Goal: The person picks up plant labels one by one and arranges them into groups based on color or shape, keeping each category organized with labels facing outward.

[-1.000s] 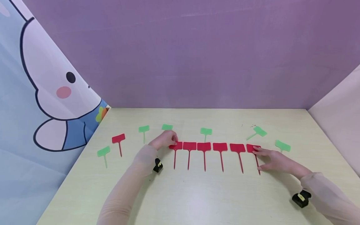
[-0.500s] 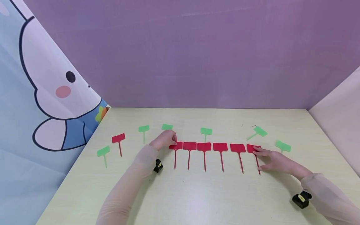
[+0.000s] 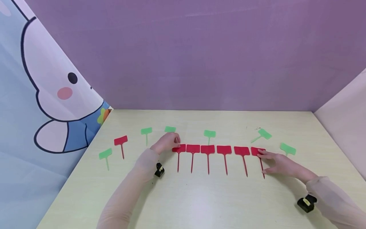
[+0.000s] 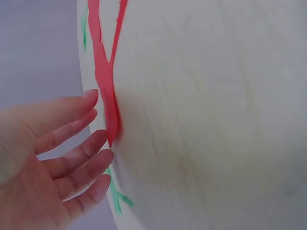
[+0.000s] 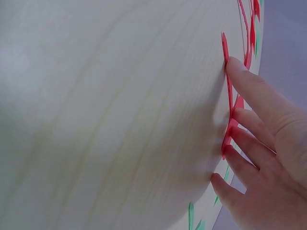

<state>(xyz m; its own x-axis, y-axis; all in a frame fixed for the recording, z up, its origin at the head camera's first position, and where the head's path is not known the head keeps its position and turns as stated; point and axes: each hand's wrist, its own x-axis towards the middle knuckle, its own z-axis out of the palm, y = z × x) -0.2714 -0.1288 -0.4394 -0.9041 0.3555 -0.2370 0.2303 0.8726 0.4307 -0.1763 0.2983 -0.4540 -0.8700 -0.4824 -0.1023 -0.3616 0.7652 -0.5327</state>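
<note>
Several red T-shaped plant labels lie flat in a side-by-side row, heads away from me and stems towards me. At the row's left end, my left hand [image 3: 167, 142] touches the head of the leftmost red label [image 3: 178, 156], its fingers loosely bent in the left wrist view. My right hand [image 3: 281, 163] spreads over the rightmost red label [image 3: 260, 162]. Its fingertips rest on that label's head, and the thumb [image 5: 237, 67] touches the stem. Neither hand is gripping a label. The middle red label [image 3: 207, 150] stands among the others with small gaps between heads.
Green T-shaped labels lie scattered behind the row, such as one at the back [image 3: 209, 133] and a tilted one [image 3: 264, 133]. Off to the left are a separate red label [image 3: 120, 140] and a green one [image 3: 105, 154]. A purple wall [image 3: 211, 63] bounds the table's far edge.
</note>
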